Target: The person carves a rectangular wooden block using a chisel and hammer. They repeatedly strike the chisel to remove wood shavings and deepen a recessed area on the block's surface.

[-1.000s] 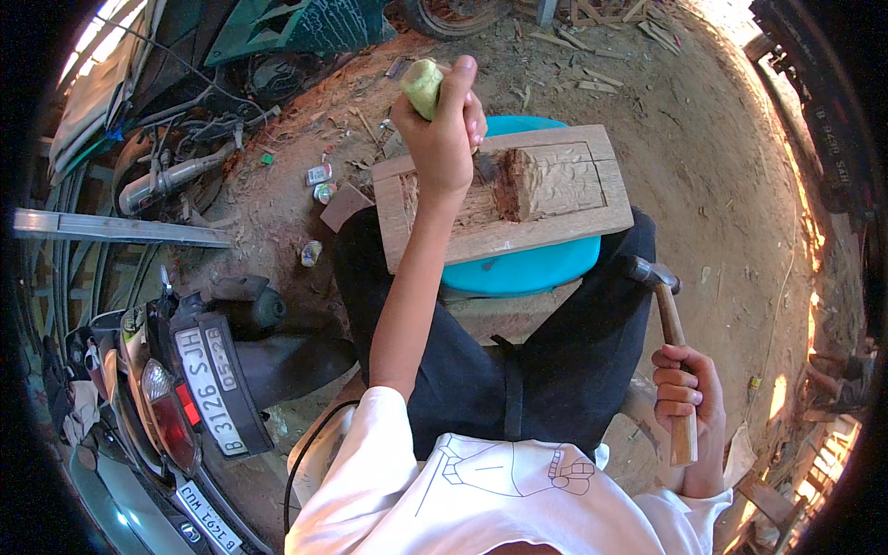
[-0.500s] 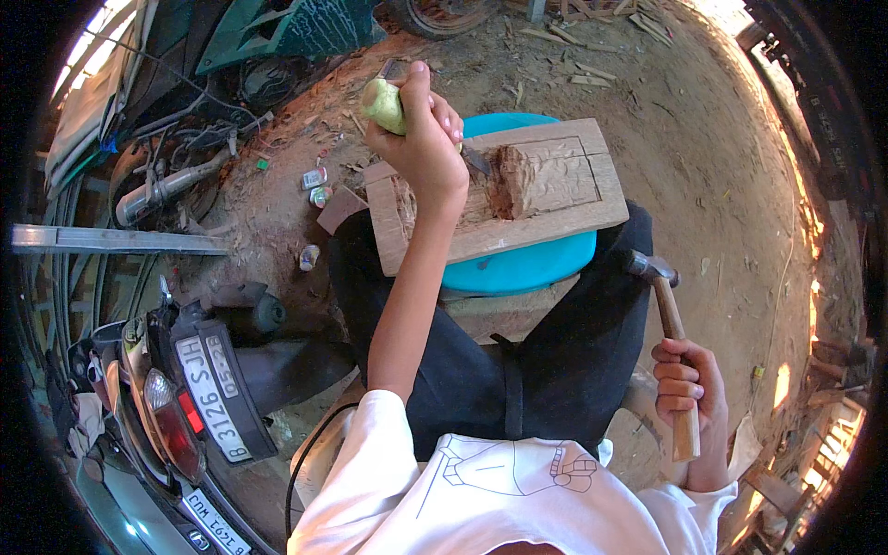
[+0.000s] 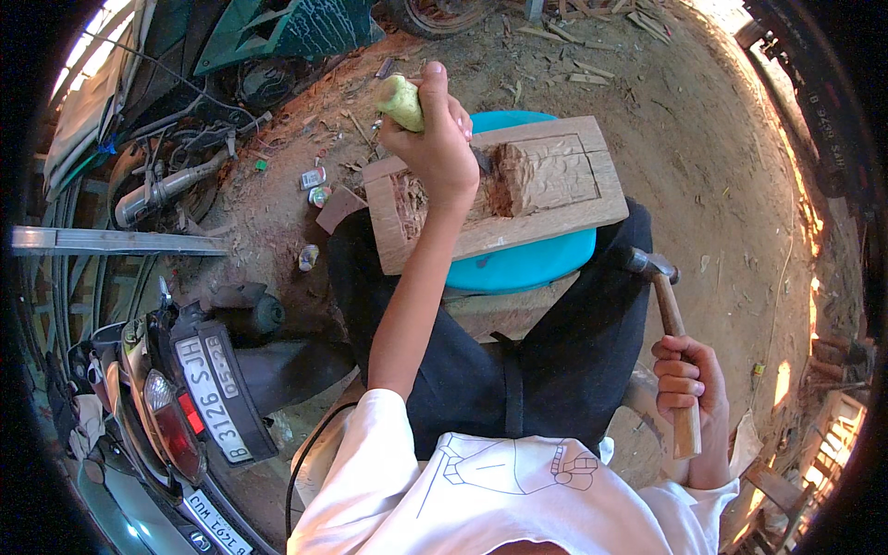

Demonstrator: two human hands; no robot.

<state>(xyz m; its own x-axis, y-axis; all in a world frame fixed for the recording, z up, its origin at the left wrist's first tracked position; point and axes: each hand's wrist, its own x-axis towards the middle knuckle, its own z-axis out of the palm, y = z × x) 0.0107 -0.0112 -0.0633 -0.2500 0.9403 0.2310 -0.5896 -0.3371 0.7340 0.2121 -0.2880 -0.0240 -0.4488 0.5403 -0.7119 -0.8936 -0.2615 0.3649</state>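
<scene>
The board (image 3: 560,176) lies across a blue stool (image 3: 527,266) just beyond the person's lap, its middle cut into a rough hollow (image 3: 505,190). The chisel (image 3: 400,104) leans over the board's left half, its blade by the hollow's left edge; whether the tip touches wood cannot be told, as the fist hides much of it. To work well here, I would seat the edge firmly, keep the bevel and slant steady, and take thin chips with the grain, keeping clear of the outlined border near the board's right end. The left hand (image 3: 437,153) is clenched about the handle, thumb up near the butt, so that thumb should drop lower before any blow. The right hand (image 3: 684,384), nearer the person and to the right of the board, is wrapped round the shaft of the hammer (image 3: 670,305); short, square taps would suit, with the board braced against sliding on the stool. Against half a second ago, the left hand and the chisel's butt sit slightly further right over the board, and less blade shows; board, right hand and hammer have hardly changed.
</scene>
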